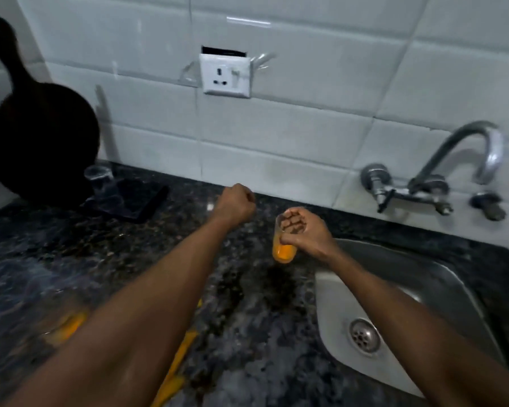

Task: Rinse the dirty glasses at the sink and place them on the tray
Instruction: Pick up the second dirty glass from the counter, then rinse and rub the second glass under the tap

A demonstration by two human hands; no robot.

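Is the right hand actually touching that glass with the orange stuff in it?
Touching. The head view shows the right hand wrapped around the glass, fingers curled over its upper part and orange liquid visible below them.

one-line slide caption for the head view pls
Right hand holds an orange-stained glass beside the sink; left hand fisted, empty.
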